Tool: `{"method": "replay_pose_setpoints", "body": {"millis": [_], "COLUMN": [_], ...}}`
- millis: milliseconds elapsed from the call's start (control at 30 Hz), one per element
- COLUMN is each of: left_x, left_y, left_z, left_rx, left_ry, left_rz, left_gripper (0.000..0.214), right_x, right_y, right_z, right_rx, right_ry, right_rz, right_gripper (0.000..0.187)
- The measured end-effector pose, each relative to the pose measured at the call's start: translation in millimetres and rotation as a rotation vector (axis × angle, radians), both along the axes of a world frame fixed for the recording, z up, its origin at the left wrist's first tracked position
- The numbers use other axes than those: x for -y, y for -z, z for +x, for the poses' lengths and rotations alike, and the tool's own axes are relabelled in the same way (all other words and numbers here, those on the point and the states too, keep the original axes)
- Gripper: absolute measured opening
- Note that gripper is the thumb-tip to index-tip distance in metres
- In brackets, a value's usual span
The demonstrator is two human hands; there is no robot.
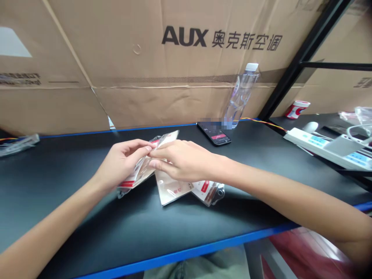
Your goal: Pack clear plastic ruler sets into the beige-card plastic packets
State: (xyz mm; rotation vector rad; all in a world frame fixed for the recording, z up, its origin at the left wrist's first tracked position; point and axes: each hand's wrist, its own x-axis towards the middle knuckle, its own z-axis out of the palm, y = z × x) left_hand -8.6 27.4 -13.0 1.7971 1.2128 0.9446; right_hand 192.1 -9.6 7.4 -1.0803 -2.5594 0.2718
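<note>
Left hand (120, 162) and right hand (183, 159) together above black bench top (72, 205). Left hand gripping clear plastic packet (141, 171) with red label; right-hand fingers pressed on same packet, meeting left fingers. Two similar packets (171, 190) (207, 192) lie on bench under hands, overlapping. Phone (214, 133) face-up beyond hands, plastic water bottle (241, 95) upright just beside it, AUX cardboard carton (186, 35) behind. White power strip (322, 147) at right.
</note>
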Motion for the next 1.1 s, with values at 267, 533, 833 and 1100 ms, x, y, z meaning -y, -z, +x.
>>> {"method": "replay_pose_setpoints", "body": {"millis": [267, 533, 833, 1100], "left_x": [-4, -6, -8, -11], "left_y": [2.5, -1.4, -3.8, -2.9], "left_z": [-8, -9, -12, -18], "left_rx": [0.244, 0.127, 0.054, 0.073], "left_ry": [0.113, 0.098, 0.068, 0.246], "left_rz": [-0.091, -0.095, 0.026, 0.023], "left_gripper": [0.031, 0.041, 0.041, 0.043], "right_x": [-2, -5, -4, -8], "right_y": [-7.9, -4.8, -5.2, -6.2], "right_z": [5, 6, 3, 6], "right_rx": [-0.183, -0.168, -0.17, -0.218], "right_ry": [0.03, 0.015, 0.021, -0.03], "right_rz": [-0.024, -0.031, 0.002, 0.032], "right_gripper": [0.043, 0.047, 0.045, 0.046]}}
